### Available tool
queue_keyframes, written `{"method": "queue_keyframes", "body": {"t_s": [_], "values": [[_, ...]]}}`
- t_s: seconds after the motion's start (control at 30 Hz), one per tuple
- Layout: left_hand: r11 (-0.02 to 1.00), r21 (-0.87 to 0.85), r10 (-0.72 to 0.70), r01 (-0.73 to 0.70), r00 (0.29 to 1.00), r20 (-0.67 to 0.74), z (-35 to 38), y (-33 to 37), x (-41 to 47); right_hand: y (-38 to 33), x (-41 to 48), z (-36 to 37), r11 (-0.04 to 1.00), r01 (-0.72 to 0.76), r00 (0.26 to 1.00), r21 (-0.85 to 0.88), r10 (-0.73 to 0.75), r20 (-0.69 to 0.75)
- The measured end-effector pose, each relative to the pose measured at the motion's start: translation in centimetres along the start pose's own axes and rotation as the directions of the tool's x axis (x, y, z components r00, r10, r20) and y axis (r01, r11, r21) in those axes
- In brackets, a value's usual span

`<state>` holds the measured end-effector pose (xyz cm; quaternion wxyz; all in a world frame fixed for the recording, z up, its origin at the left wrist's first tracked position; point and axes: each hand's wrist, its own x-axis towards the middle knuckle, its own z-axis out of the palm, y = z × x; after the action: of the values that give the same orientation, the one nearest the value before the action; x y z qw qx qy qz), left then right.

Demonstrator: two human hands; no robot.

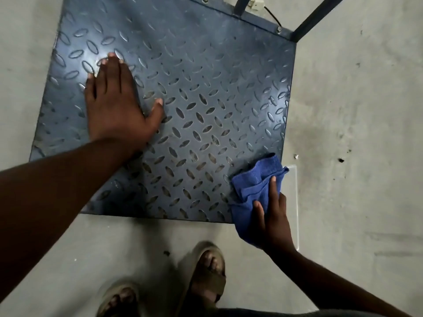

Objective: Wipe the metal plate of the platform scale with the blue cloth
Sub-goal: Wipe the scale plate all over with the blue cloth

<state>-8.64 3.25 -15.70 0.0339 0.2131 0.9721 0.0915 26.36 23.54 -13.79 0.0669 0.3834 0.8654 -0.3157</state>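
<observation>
The platform scale's metal plate [206,92] is dark blue-grey with a raised diamond tread and lies flat on the floor, filling the upper middle of the head view. My left hand [116,106] rests flat on its left part, palm down, fingers spread, holding nothing. A crumpled blue cloth [254,186] lies over the plate's near right corner. My right hand [273,218] grips the cloth from the near side, fingers pressed on top of it.
Grey concrete floor [354,133] surrounds the plate. Dark metal posts [313,17] of the scale's frame rise at the far right corner, beside a small white connector with a cable [258,4]. My sandalled feet [206,273] stand just before the plate's near edge.
</observation>
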Motion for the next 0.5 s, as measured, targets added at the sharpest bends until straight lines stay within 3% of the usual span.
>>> {"method": "queue_keyframes", "body": {"t_s": [0.1,0.2,0.3,0.4,0.5], "values": [[1.000,0.004,0.001,-0.001,1.000,0.003,-0.2,0.0,0.0,0.7,-0.2,0.0,1.000,0.019,1.000,-0.025,-0.018,0.014],[1.000,0.015,0.002,-0.002,1.000,0.001,-0.1,0.1,0.0,1.3,0.8,-1.0,0.974,0.140,0.989,-0.176,-0.128,0.073],[1.000,0.026,0.002,-0.003,1.000,0.007,-0.1,0.0,0.0,2.0,2.6,-2.6,0.866,0.343,0.939,-0.365,-0.318,0.127],[0.999,0.038,0.004,-0.004,1.000,0.004,0.0,0.0,0.1,2.0,4.3,-4.0,0.771,0.452,0.892,-0.448,-0.397,0.216],[0.999,0.037,0.001,-0.001,1.000,0.003,0.1,0.0,0.1,0.8,5.3,-4.5,0.582,0.637,0.769,-0.505,-0.521,0.371]]}}
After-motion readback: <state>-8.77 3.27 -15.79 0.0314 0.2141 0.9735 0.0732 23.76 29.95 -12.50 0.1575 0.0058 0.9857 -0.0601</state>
